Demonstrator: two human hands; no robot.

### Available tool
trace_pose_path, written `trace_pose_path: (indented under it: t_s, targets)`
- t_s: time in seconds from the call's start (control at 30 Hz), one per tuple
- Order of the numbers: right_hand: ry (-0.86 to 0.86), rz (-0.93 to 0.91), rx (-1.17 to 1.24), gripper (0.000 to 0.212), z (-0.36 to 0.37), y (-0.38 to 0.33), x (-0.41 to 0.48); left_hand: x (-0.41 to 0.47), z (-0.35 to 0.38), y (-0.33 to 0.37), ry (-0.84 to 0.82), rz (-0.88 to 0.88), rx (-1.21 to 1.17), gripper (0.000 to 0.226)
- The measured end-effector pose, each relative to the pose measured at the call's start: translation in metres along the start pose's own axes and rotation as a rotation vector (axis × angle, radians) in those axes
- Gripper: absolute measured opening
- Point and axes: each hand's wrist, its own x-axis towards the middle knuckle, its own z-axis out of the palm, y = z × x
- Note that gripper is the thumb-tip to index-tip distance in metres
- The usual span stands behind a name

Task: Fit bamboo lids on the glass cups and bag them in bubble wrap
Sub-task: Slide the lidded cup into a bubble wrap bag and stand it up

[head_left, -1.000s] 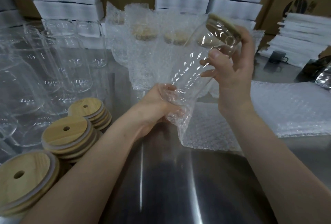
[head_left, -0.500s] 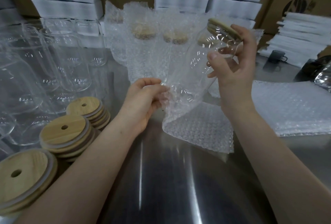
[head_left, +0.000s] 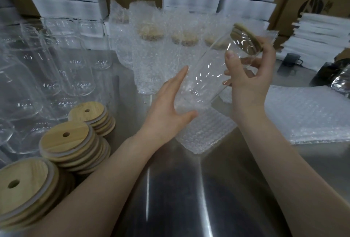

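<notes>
Bamboo caps the glass cup [head_left: 208,73] that the right grip [head_left: 250,85] holds above the steel worktop [head_left: 180,199], thumb on the near side of the glass and fingers curled round the far side just under the lid [head_left: 248,39]. The cup tilts, with the lid up to the far right and the base down to the near left. There the base meets the mouth of a bubble bag [head_left: 206,132]; how far inside it sits I cannot tell. The bag's lower end droops onto the worktop. The left grip [head_left: 170,108] is released, fingers straight and together and thumb spread, lying against the bag's left side by the cup's base. Near left stand three stacks of lids [head_left: 68,142], each lid with a small hole. Behind them, far left, are bare cups [head_left: 47,66]. Bagged cups [head_left: 151,47] stand at the far middle, before white boxes [head_left: 189,0]. A pile of flat bags [head_left: 303,113] lies on the right.
</notes>
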Motion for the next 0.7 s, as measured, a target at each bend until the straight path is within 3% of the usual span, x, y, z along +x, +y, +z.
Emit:
trace_pose_path:
  t_s: [0.43,0.7]
  targets:
    - [-0.221,-0.122,-0.023,0.053,0.004,-0.011,-0.016,-0.002,-0.003,0.006,0.183,-0.053,-0.063,0.090]
    - [-0.366,-0.032,-0.034,0.051,0.009,-0.016,-0.023,0.000,-0.005,0.010,0.288,0.011,-0.252,0.087]
